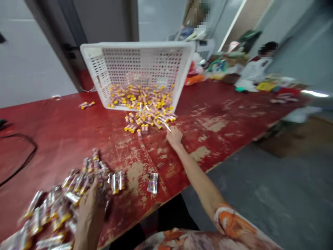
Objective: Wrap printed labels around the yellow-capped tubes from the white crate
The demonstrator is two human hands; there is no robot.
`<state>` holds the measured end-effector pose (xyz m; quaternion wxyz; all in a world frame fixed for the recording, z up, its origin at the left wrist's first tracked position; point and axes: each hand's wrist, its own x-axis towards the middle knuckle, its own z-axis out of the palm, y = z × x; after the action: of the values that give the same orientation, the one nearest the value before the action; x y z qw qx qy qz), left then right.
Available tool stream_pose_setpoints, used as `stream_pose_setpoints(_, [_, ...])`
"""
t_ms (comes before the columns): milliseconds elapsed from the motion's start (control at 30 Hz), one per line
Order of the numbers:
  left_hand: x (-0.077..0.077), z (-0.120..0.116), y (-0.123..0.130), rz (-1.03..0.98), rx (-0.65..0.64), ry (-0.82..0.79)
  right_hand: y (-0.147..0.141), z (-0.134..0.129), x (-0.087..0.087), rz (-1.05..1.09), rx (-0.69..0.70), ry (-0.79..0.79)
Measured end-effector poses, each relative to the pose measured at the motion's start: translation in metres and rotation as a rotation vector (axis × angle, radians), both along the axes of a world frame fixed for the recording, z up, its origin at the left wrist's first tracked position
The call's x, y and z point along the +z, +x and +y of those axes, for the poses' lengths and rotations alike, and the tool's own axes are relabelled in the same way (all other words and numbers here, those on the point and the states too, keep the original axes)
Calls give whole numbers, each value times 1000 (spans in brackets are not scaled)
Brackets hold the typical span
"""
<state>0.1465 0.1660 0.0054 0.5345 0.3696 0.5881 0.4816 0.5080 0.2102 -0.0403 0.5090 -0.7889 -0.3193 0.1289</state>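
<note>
Right hand (174,136): fingers drawing close together, fingertips touching a thin glinting tube (166,125) at the front of a spill of yellow-capped tubes (142,104); whether they are pinching it cannot be told

Left hand (90,211): pressing down at a heap of foil-wrapped packets (56,211), back of the hand showing, fingers hidden, so the grip cannot be told

White perforated plastic basket (137,45): lying tipped on a scuffed red table (65,139), tubes spreading from its open side toward the right hand

Loose foil packet (153,183): lying just beside the heap

Black cable (20,159): curling along the far left of the table

Floral sleeve (231,222): covering the right upper arm

Seated person (260,66): sitting at the table's far end, well apart, beside assorted clutter (218,66)
</note>
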Motion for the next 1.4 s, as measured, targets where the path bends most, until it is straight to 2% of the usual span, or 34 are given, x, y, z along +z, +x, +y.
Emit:
stream_pose_setpoints(100, [-10, 0, 22, -251, -205, -121, -22, -35, 3, 214, 51, 158])
stream_pose_setpoints(200, [-14, -10, 43, -316, -241, -111, -62, -78, 6, 458, 215, 253])
stream_pose_setpoints(300, [-12, -26, 59, -305, -236, -97, -111, -121, 10, 651, 389, 267])
stream_pose_setpoints(400, [-10, -44, 70, -300, -305, -121, -149, -151, 15, 758, 475, 251])
stream_pose_setpoints(500, [-12, -59, 77, -341, -392, -166, -167, -168, 18, 687, 477, 251])
stream_pose_setpoints(567, [-12, -68, 81, -376, -398, -183, -170, -175, 19, 601, 424, 262])
stream_pose_setpoints(667, [-9, -78, 81, -385, -412, -210, -167, -185, 20, 585, 369, 273])
stream_pose_setpoints(800, [-3, -88, 74, -359, -485, -256, -163, -198, 25, 604, 393, 238])
stream_pose_setpoints(900, [-3, -92, 71, -365, -536, -224, -161, -206, 30, 604, 411, 227])
stream_pose_setpoints(1067, [-4, -88, 76, -366, -513, -183, -149, -219, 41, 692, 418, 293])
stream_pose_setpoints(1200, [4, -88, 83, -405, -492, -164, -142, -237, 44, 806, 498, 361])
stream_pose_setpoints(1267, [8, -90, 85, -463, -507, -180, -142, -247, 40, 726, 500, 430])
stream_pose_setpoints(1400, [7, -88, 93, -544, -489, -272, -141, -256, 30, 261, 424, 502])
